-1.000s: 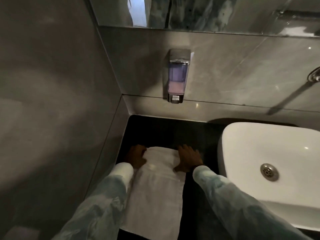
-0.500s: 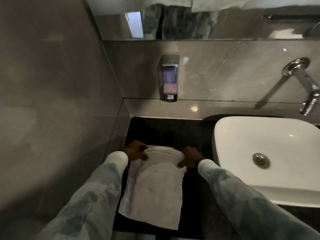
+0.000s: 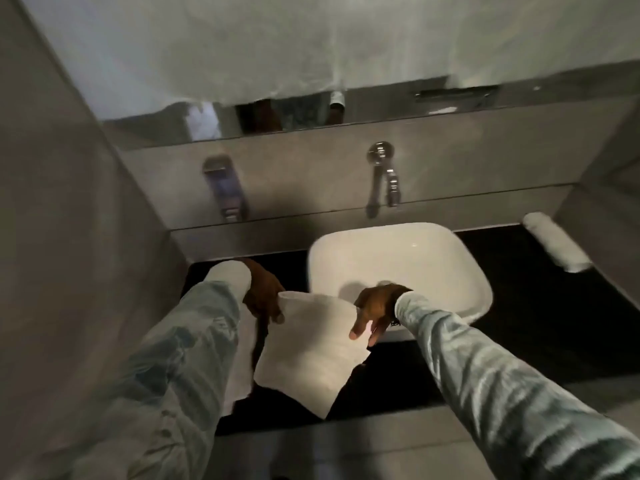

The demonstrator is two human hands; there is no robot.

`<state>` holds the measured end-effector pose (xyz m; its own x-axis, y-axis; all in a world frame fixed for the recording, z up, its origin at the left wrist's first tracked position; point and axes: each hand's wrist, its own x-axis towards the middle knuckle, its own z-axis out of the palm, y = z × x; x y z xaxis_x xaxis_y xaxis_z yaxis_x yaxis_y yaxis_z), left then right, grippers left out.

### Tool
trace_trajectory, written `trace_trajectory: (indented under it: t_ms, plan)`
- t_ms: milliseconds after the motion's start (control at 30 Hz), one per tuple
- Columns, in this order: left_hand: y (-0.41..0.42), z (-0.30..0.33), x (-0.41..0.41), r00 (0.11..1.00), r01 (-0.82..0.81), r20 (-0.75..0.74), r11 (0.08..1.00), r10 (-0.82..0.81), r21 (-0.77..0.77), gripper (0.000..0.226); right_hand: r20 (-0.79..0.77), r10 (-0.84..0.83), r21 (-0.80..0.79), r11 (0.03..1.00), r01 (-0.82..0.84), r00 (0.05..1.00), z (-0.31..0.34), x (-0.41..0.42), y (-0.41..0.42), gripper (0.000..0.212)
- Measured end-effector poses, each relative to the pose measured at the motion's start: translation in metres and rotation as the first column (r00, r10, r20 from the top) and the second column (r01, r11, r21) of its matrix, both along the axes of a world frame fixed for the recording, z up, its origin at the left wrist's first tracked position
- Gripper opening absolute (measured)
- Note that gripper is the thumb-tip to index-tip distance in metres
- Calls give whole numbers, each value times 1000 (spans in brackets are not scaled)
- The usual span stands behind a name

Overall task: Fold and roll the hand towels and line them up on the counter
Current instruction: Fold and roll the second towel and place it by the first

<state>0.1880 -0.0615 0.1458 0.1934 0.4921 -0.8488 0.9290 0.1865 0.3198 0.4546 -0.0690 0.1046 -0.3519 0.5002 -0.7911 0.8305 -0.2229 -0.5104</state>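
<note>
A white hand towel [image 3: 308, 344] lies lengthwise on the black counter [image 3: 540, 327], left of the basin, its far end curled up. My left hand [image 3: 264, 296] grips the far left corner of that curled end. My right hand [image 3: 375, 311] presses on the far right corner with its fingers spread over the edge. A finished rolled towel [image 3: 556, 247] rests on the counter at the far right, against the wall.
A white basin [image 3: 398, 265] sits right of the towel, with a chrome wall tap [image 3: 382, 174] above it. A soap dispenser [image 3: 225, 188] hangs on the back wall. A grey wall closes the left side. A mirror runs above.
The camera has pulled back and swung right, showing the whole basin and the rolled towel. The towel's far end has curled further toward me under both hands.
</note>
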Motion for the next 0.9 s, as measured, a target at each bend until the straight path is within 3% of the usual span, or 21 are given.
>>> trace_trajectory:
  t_ms: [100, 300, 433, 567, 667, 767, 900]
  plan:
    - [0, -1, 110, 993, 120, 9, 993, -120, 7, 43, 54, -109, -34, 993, 111, 993, 3, 106, -22, 57]
    - [0, -6, 303, 960, 263, 72, 961, -270, 91, 54, 57, -426, 10, 905, 426, 903, 25, 281, -80, 18]
    - [12, -16, 406, 915, 337, 177, 928, -362, 156, 58, 51, -621, 68, 784, 617, 782, 30, 379, -102, 31]
    - [35, -33, 479, 862, 377, 270, 899, -429, 222, 32, 25, -712, 114, 699, 706, 702, 32, 438, -105, 26]
    - [57, -48, 512, 840, 386, 260, 861, -477, 331, 23, -11, -762, 149, 639, 755, 647, 18, 465, -93, 25]
    - [97, -69, 554, 819, 409, 244, 827, -519, 385, 24, -23, -807, 201, 575, 793, 590, -13, 503, -58, 35]
    - [158, -111, 591, 806, 419, 215, 787, -552, 453, 25, -24, -797, 303, 569, 765, 603, -40, 530, 2, 26]
